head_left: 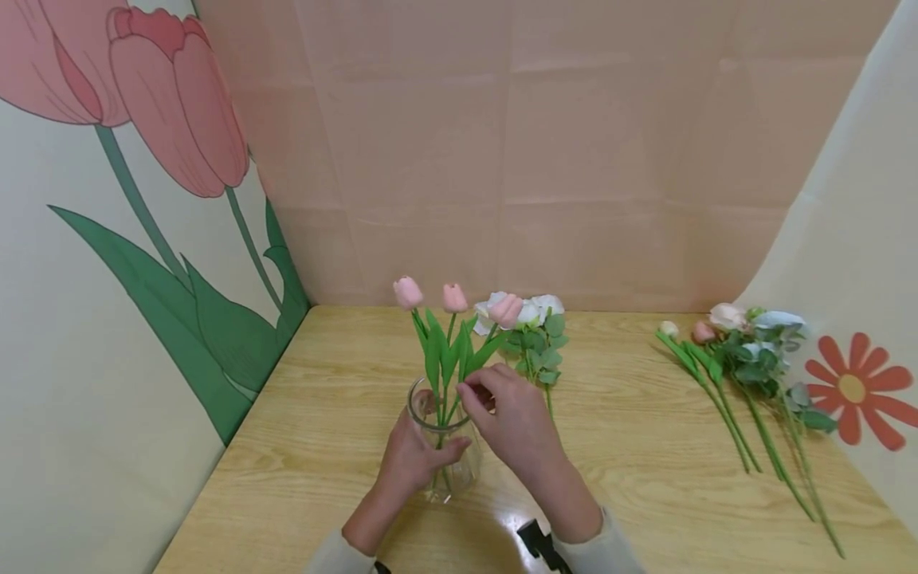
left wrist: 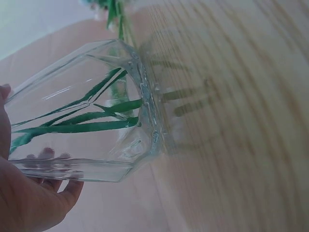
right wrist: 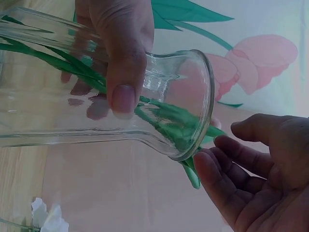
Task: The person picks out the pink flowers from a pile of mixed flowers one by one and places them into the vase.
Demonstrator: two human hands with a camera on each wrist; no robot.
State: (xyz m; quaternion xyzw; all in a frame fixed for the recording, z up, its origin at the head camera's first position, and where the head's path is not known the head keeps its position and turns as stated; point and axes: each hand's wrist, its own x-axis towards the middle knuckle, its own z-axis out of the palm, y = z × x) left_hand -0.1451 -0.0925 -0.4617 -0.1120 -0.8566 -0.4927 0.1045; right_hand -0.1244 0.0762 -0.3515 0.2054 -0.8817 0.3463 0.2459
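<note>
pale sleeves [head_left: 606,546], nearest the camera, enter at the bottom edge of the head view and are cut off by it; a black fitting [head_left: 543,546] shows at the right cuff. clear glass vase [head_left: 464,472] noted upright on the wood-grain desk [head_left: 301,414]: round rim, narrowed neck, faceted base. three pink tulips [head_left: 455,298] stand in it, heads closed and cup-shaped, with bright green leaves [head_left: 433,355] and stems reaching down inside the glass. left hand [head_left: 414,454] grasps the vase, fingers curved round its body. right hand [head_left: 512,414] is at the rim beside the leaves, fingers bent; whether they pinch a leaf or merely touch it, i cannot tell. obscured: several left fingers, seen only through glass; part of the white flowers [head_left: 547,307], overlapped by the rightmost tulip head. left wrist view cuts off the rim and blooms; right wrist view cuts off the base. mixed bunch [head_left: 763,359] lies well apart, at right; its overlapping blooms are hard to separate.
</note>
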